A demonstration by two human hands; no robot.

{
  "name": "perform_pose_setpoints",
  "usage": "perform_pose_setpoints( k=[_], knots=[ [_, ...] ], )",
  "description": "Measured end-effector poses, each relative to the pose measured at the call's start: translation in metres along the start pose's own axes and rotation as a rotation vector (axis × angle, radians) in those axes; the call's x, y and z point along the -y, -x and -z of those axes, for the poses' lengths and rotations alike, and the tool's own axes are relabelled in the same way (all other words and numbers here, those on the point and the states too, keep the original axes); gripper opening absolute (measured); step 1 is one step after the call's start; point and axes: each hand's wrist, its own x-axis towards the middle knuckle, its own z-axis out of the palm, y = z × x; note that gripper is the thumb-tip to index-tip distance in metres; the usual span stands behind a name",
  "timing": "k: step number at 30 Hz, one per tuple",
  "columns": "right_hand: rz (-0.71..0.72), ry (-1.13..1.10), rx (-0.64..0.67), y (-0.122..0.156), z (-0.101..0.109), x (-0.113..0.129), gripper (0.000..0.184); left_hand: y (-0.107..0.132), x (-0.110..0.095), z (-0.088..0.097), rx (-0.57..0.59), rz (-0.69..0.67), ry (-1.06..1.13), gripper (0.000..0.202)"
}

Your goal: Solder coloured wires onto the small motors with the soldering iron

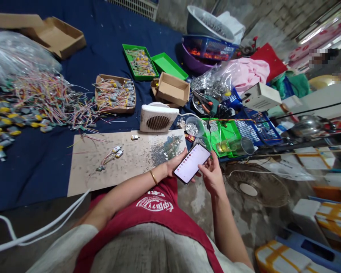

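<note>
As hands [176, 163] [212, 176] hold smartphone [191, 163], at board's edge [124, 178]

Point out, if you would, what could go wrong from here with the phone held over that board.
The smartphone sits in the left hand and right hand, just above a board strewn with metal scraps, so a slip could scratch its screen. The glass on the green tray is close to the right hand and might be knocked over by a careless move.
</note>
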Motion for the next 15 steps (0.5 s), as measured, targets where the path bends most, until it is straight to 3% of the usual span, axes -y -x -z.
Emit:
perform_pose_setpoints(
  k=[8, 15],
  knots=[
    [0.029, 0.008, -0.052, -0.0069, -0.0020, 0.0019, 0.119, 0.0005, -0.0010, 0.0018, 0.048, -0.003, -0.020, 0.084],
    [0.008, -0.020, -0.045, -0.0086, -0.0055, 0.0066, 0.109, 0.0031, -0.0030, -0.0057, 0.029, 0.005, 0.009, 0.083]
  ],
)
